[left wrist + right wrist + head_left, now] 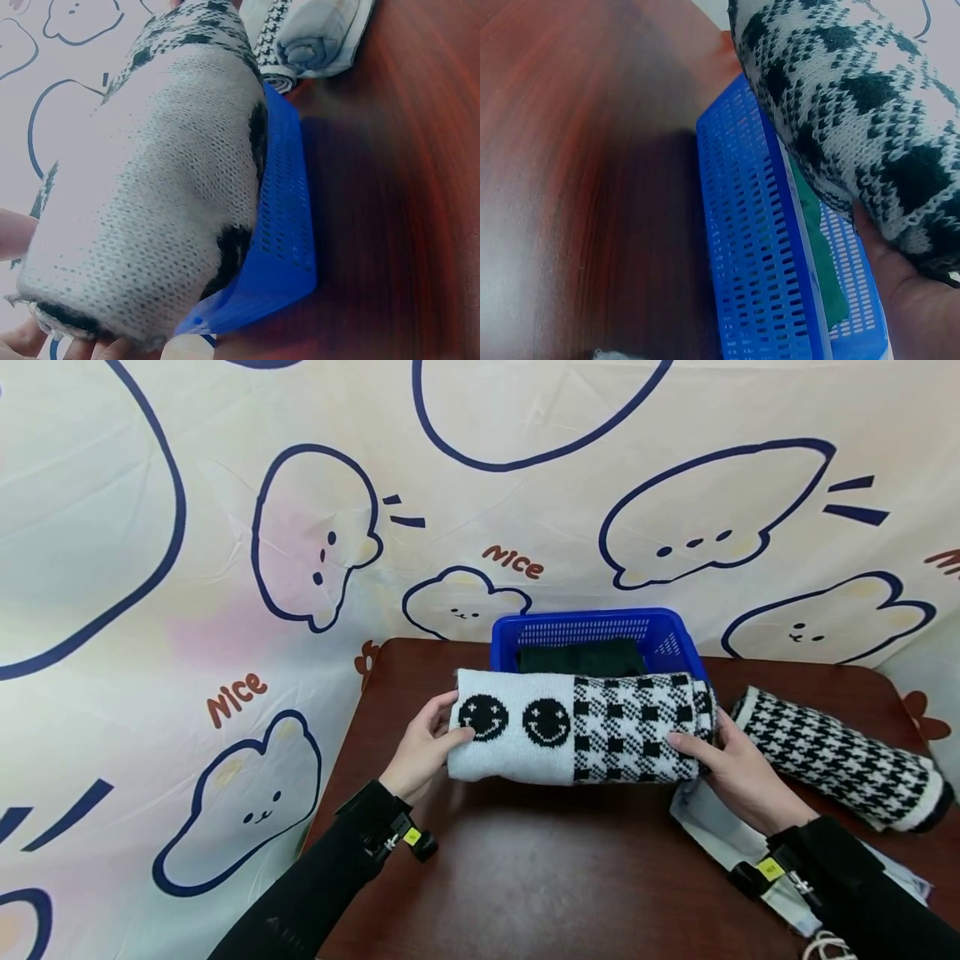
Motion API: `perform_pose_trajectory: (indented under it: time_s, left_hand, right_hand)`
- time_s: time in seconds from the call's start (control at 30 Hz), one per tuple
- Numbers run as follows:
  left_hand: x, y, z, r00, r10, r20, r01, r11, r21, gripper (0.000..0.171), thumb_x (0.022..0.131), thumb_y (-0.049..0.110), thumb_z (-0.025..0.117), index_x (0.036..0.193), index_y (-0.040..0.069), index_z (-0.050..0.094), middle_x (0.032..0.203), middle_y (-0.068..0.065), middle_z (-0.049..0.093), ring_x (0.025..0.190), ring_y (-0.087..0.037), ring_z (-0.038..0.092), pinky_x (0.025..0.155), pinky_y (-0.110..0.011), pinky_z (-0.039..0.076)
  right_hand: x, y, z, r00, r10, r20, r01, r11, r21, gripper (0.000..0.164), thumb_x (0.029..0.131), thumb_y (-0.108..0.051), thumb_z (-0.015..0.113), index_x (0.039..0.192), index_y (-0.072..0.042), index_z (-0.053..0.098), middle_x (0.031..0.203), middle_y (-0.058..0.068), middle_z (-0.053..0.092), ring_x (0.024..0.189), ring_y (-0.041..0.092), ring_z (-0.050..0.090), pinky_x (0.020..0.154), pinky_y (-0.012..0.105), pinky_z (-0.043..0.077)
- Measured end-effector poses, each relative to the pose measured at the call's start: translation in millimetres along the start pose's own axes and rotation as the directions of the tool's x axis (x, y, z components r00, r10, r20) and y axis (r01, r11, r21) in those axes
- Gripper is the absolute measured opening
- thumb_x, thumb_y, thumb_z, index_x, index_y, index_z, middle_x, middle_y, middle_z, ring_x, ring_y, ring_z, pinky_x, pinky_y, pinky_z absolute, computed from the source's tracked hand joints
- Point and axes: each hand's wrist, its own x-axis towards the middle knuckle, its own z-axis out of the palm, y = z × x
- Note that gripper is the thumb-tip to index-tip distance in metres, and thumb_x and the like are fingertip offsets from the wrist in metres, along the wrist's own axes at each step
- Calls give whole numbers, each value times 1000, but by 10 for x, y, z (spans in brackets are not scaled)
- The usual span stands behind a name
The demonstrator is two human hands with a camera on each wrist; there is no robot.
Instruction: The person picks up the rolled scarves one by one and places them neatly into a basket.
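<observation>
A rolled knit scarf (525,764) stretches level between both hands in the head view, its left part white with two black smiley faces, its right part black-and-white check. My left hand (420,750) grips the white end, thumb in front; its fingers curl under that end in the left wrist view. At the checked end, my right hand (753,781) holds the roll with the thumb across its front. Just behind and below the scarf is a blue plastic basket (742,240), partly covered by it in the head view. Dark green cloth (585,657) lies inside the basket.
On the right of the brown table (525,877) lies another roll, in houndstooth knit (840,760). A pale folded cloth (708,818) sits partly beneath my right forearm, near a white cord (825,943). A printed curtain (480,518) hangs behind the table.
</observation>
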Motion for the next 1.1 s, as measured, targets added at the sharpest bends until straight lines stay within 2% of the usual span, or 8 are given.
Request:
perform_pose_trajectory:
  time_s: [0.1,0.17,0.4,0.67,0.87,0.97,1.1]
  left_hand:
    - [55,9,39,1000,3,1,-3,1000,5,65,102,3,68,162,11,43,151,-17,54,131,-30,60,103,-45,55]
    - [96,19,69,1000,4,2,-4,1000,2,65,102,2,68,162,10,43,151,-17,55,131,-31,59,104,-45,54]
    - [228,50,176,1000,-15,-8,15,1000,-5,63,102,3,69,161,10,45,148,-17,57,129,-29,61,104,-44,55]
    - [380,80,284,999,-25,-19,25,1000,16,62,101,5,69,159,11,49,145,-16,60,126,-27,62,102,-42,54]
    - [488,81,332,999,-18,-39,18,1000,10,62,100,5,69,158,10,50,145,-16,60,126,-27,61,103,-43,53]
    - [537,92,351,999,-26,-45,27,999,22,62,100,5,69,159,10,50,145,-16,60,126,-27,61,104,-43,52]
    - [615,139,371,997,-59,-41,61,997,52,61,101,8,68,159,10,49,146,-16,60,127,-28,59,104,-45,52]
  right_hand:
    - [15,10,-40,1000,11,-7,-11,1000,-19,88,112,-20,60,174,-26,-3,161,5,30,123,-7,56,96,14,52]
    - [22,11,-68,1000,11,-12,-11,1000,-25,87,112,-20,60,174,-26,-2,160,5,32,123,-6,57,96,14,52]
    - [53,-6,-172,999,17,-34,-19,998,-59,84,112,-23,60,173,-21,3,145,-13,43,121,-6,57,94,13,52]
    - [107,-5,-288,999,11,-48,-13,998,-54,82,112,-21,60,173,-18,6,142,-13,46,119,-3,59,92,14,54]
    - [177,-34,-334,997,44,-66,-51,993,-105,87,112,-28,61,173,-15,0,148,-3,41,118,-5,57,93,14,53]
    - [232,-53,-365,996,54,-64,-60,993,-100,85,112,-28,61,173,-18,3,145,-4,45,116,-3,60,92,16,55]
    - [319,-75,-408,996,68,-65,-75,990,-119,82,112,-30,60,173,-19,6,137,-12,48,113,-2,62,90,18,57]
